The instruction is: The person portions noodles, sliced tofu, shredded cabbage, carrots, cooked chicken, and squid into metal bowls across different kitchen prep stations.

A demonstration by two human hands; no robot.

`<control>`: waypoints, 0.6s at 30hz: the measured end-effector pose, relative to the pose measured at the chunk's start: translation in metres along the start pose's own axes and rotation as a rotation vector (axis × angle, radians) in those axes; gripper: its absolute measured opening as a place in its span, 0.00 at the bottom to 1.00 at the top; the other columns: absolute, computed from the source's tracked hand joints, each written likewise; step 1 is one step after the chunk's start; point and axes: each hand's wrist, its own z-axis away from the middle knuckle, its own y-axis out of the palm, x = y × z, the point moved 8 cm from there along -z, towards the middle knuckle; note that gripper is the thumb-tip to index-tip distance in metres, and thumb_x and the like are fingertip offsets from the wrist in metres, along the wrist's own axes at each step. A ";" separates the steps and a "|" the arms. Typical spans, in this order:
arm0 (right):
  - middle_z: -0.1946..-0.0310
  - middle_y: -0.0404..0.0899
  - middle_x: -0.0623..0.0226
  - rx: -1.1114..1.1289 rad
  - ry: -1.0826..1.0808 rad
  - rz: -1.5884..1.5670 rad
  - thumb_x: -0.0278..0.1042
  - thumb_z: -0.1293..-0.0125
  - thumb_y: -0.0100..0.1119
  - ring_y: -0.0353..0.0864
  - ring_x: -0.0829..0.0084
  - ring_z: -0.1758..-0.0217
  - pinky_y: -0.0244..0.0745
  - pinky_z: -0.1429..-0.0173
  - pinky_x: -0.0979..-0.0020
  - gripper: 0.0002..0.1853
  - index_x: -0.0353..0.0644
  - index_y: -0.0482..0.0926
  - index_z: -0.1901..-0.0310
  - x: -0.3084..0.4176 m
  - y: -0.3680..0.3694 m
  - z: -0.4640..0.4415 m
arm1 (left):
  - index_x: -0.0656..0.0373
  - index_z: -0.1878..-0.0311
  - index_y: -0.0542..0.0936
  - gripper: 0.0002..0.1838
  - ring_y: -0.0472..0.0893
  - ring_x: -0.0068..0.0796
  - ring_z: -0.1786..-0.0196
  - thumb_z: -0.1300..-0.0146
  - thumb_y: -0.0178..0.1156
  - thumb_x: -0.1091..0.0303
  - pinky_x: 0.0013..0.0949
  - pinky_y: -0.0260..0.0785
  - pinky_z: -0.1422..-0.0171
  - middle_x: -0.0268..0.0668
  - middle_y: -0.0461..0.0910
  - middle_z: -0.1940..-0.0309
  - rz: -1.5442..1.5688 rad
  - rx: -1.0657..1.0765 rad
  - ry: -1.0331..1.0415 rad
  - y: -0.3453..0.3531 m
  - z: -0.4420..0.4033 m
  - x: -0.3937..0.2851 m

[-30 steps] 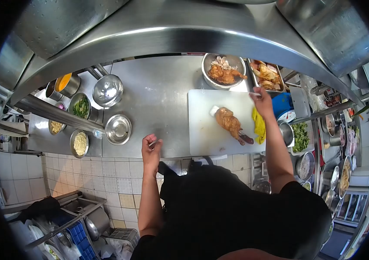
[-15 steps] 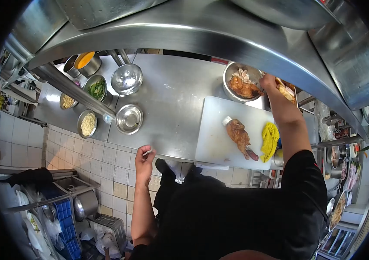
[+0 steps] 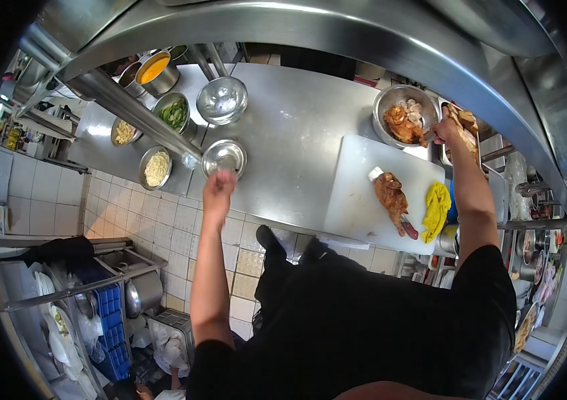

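Observation:
My left hand (image 3: 219, 187), blurred by motion, is at the near rim of a small steel bowl (image 3: 224, 157); its fingers are too smeared to read. At the right rim of a larger steel bowl (image 3: 382, 113), beside a tray of cooked pieces (image 3: 467, 123), my right hand (image 3: 445, 131) is closed; what it grips is hidden. Browned poultry (image 3: 405, 125) and pale pieces lie in that bowl. On the white cutting board (image 3: 357, 167) rest a browned poultry piece (image 3: 390, 193), a red-handled knife (image 3: 410, 231) partly covered by it, and a yellow cloth (image 3: 437, 210).
A steel shelf (image 3: 283, 27) arches above the counter (image 3: 283, 133). At the left stand bowls of noodles (image 3: 157, 169) and greens (image 3: 174, 115), an orange-filled pot (image 3: 155, 69) and a clear-looking bowl (image 3: 222, 101). Another person's hand (image 3: 143, 392) shows at the lower left.
My left hand has moved forward to the small bowl. My right hand has gone from above the board's right edge to the larger bowl's rim. The view has shifted.

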 end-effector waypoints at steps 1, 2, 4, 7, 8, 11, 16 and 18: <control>0.76 0.80 0.57 0.007 0.028 -0.050 0.32 0.43 0.64 0.79 0.68 0.81 0.76 0.83 0.67 0.12 0.27 0.80 0.69 -0.001 0.001 0.002 | 0.59 0.62 0.76 0.05 0.74 0.18 0.62 0.40 0.61 0.75 0.23 0.66 0.57 0.28 0.77 0.67 0.034 -0.036 -0.041 0.002 -0.034 -0.006; 0.75 0.81 0.57 0.006 0.062 -0.100 0.33 0.43 0.64 0.81 0.67 0.79 0.77 0.82 0.67 0.13 0.27 0.80 0.69 -0.006 -0.002 0.006 | 0.60 0.61 0.77 0.06 0.76 0.22 0.63 0.40 0.63 0.72 0.26 0.68 0.57 0.32 0.79 0.66 -0.033 -0.096 0.048 0.000 -0.077 -0.006; 0.72 0.81 0.55 0.024 0.033 -0.033 0.34 0.43 0.65 0.81 0.66 0.78 0.78 0.80 0.66 0.14 0.28 0.80 0.68 -0.014 0.002 -0.001 | 0.63 0.59 0.78 0.12 0.81 0.32 0.61 0.41 0.64 0.66 0.32 0.71 0.55 0.41 0.82 0.64 -0.360 -0.302 0.113 -0.010 -0.147 -0.015; 0.64 0.82 0.49 -0.250 -0.383 0.452 0.39 0.44 0.68 0.84 0.61 0.69 0.81 0.65 0.65 0.17 0.33 0.81 0.62 -0.014 0.002 -0.012 | 0.68 0.54 0.79 0.21 0.82 0.49 0.53 0.44 0.64 0.59 0.42 0.73 0.46 0.53 0.82 0.56 -1.051 -0.348 0.099 -0.021 -0.219 -0.008; 0.66 0.81 0.52 -0.512 -0.484 0.409 0.37 0.44 0.68 0.83 0.60 0.67 0.79 0.60 0.62 0.15 0.35 0.79 0.61 0.005 -0.015 0.020 | 0.68 0.53 0.78 0.22 0.82 0.49 0.52 0.46 0.65 0.59 0.42 0.73 0.44 0.53 0.82 0.55 -1.027 -0.377 -0.020 -0.025 -0.230 -0.005; 0.61 0.82 0.49 -0.070 -0.126 0.141 0.43 0.45 0.68 0.82 0.57 0.54 0.76 0.49 0.59 0.19 0.38 0.79 0.58 0.063 0.004 0.086 | 0.67 0.51 0.76 0.28 0.81 0.50 0.48 0.51 0.67 0.58 0.44 0.72 0.41 0.56 0.80 0.52 -0.731 -0.597 -0.293 -0.041 -0.221 -0.001; 0.52 0.81 0.48 -0.021 -0.164 0.521 0.57 0.46 0.65 0.80 0.56 0.45 0.74 0.42 0.62 0.32 0.37 0.78 0.49 0.087 0.049 0.100 | 0.66 0.52 0.74 0.27 0.81 0.50 0.49 0.52 0.67 0.58 0.44 0.72 0.41 0.54 0.81 0.55 -0.899 -0.581 -0.173 -0.040 -0.223 -0.021; 0.52 0.81 0.48 0.037 -0.151 0.543 0.58 0.48 0.65 0.80 0.56 0.45 0.74 0.41 0.62 0.35 0.35 0.76 0.48 0.088 0.057 0.089 | 0.65 0.53 0.74 0.26 0.81 0.50 0.51 0.52 0.68 0.58 0.44 0.72 0.42 0.53 0.81 0.57 -0.934 -0.643 -0.124 -0.044 -0.222 -0.027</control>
